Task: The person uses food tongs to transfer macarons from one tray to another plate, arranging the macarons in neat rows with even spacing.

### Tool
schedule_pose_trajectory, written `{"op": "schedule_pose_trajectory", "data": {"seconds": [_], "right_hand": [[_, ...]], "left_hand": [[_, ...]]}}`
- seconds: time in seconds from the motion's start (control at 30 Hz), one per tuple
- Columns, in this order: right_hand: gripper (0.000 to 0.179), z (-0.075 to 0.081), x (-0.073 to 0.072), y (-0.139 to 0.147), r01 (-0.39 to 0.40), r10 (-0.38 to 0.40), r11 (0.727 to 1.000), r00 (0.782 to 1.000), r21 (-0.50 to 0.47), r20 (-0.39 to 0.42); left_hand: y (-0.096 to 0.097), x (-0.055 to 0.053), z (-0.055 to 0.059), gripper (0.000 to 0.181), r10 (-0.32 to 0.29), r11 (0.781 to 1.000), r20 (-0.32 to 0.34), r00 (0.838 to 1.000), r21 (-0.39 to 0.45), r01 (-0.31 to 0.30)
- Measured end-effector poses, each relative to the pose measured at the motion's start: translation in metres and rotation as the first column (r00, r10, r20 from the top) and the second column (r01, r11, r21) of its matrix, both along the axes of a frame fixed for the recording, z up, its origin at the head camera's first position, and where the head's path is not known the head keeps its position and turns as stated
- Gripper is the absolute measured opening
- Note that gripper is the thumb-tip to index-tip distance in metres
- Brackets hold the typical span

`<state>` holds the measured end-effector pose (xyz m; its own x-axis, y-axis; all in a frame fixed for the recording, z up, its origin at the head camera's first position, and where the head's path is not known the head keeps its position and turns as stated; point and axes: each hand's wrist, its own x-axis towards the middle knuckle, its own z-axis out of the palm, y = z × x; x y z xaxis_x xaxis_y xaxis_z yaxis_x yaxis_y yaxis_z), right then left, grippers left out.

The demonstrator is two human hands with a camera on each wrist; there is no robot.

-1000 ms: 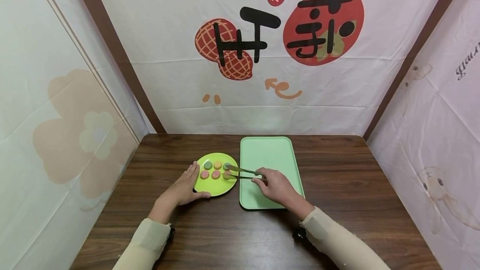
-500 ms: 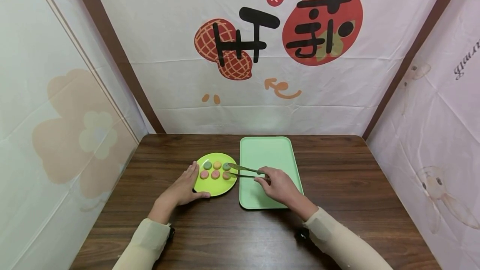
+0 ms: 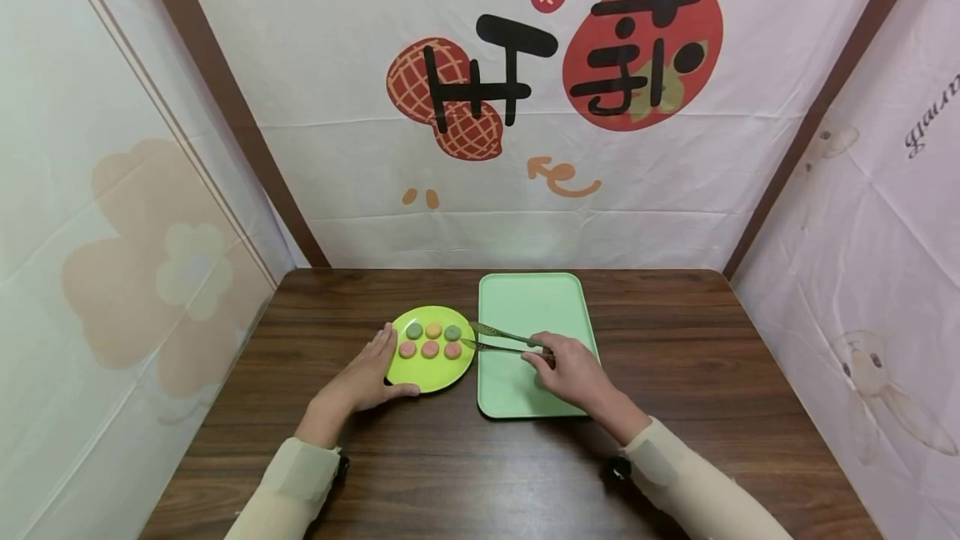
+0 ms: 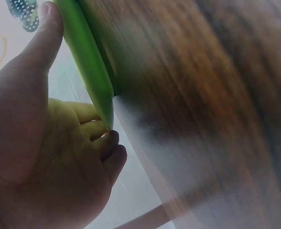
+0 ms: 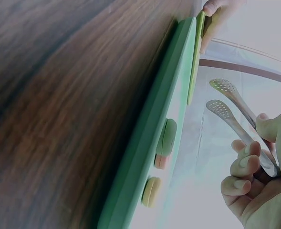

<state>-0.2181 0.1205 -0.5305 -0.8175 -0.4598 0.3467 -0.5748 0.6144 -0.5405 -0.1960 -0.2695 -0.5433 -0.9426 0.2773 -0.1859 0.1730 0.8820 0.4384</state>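
Note:
My left hand (image 3: 365,373) lies at the left side of the yellow-green plate (image 3: 427,375), fingers straight along the rim and thumb on the near edge. On the plate are two rows of macarons: green, yellow and green behind, pink ones (image 3: 430,349) in front. My right hand (image 3: 573,369) grips metal tongs (image 3: 510,348) with perforated ends. Their arms are spread with nothing between them, tips by the plate's right rim. In the right wrist view, a green macaron (image 5: 167,137), a pink one (image 5: 161,161) and a yellow one (image 5: 151,192) sit on the pale green tray (image 3: 525,298).
The tray stands directly right of the plate, both on a dark wood table (image 3: 450,473). Behind the table hangs a printed white cloth (image 3: 637,190), with more cloth at both sides.
My right hand has drawn the tongs rightward, away from the right-hand macarons, which stay on the plate. My left hand keeps its place at the plate.

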Motion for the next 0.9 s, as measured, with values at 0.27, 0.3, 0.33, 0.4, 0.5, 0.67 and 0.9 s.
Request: {"op": "schedule_pose_trajectory", "data": {"seconds": [0.27,0.3,0.33,0.4,0.5,0.67,0.9], "right_hand": [[0.025,0.000,0.002,0.011,0.013,-0.013,1.000,1.000,-0.017,0.001],[0.025,0.000,0.003,0.013,0.016,-0.016,1.000,1.000,-0.020,0.000],[0.025,0.000,0.003,0.014,0.017,-0.017,1.000,1.000,-0.025,0.005],[0.024,0.000,0.004,0.017,0.015,-0.014,0.999,1.000,-0.040,0.021],[0.024,-0.001,0.006,0.020,0.021,-0.019,0.998,0.999,-0.052,0.036],[0.026,-0.002,0.008,0.027,0.054,-0.054,0.998,0.999,-0.037,-0.003],[0.028,-0.001,0.010,0.037,0.077,-0.077,0.995,0.997,-0.058,0.006]], "left_hand": [[0.001,0.000,0.000,0.126,0.003,1.000,0.013,1.000,0.003,-0.003],[0.001,0.000,0.000,0.126,0.003,1.000,0.014,1.000,0.003,-0.003],[0.001,0.000,0.000,0.126,0.004,1.000,0.016,1.000,0.002,-0.004],[0.001,0.001,0.001,0.126,0.006,1.000,0.019,1.000,0.003,-0.006],[0.001,0.001,0.001,0.126,0.009,1.000,0.024,1.000,0.004,-0.009],[0.001,0.001,0.002,0.125,0.012,1.000,0.022,1.000,0.005,-0.012],[0.001,0.001,0.002,0.125,0.011,1.000,0.019,1.000,-0.005,-0.011]]}}
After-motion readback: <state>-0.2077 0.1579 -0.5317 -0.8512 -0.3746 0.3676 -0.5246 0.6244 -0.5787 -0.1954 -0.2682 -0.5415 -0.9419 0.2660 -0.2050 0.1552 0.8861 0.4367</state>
